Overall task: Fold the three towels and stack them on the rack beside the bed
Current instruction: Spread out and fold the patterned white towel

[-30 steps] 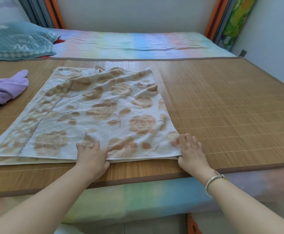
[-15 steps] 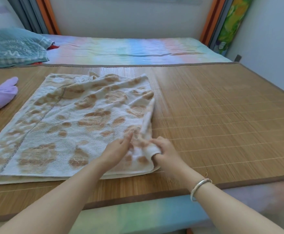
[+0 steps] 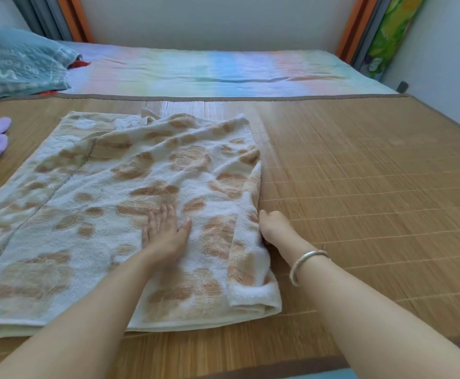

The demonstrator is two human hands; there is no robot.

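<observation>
you're mid-fold on the floral towel (image 3: 108,214), spread on the bamboo mat (image 3: 360,187). your left hand (image 3: 166,233) presses flat on it, fingers straight. your right hand (image 3: 274,228) grips the edge turned over beside its fingers. next, probably carry that edge leftward across.

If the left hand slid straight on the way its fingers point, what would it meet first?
More towel. The left hand lies flat on the cream floral towel, fingers aimed at its far edge. Beyond that comes bare bamboo mat, then the pastel sheet. Nothing solid seems to stand in that line, though depth is unclear.
</observation>
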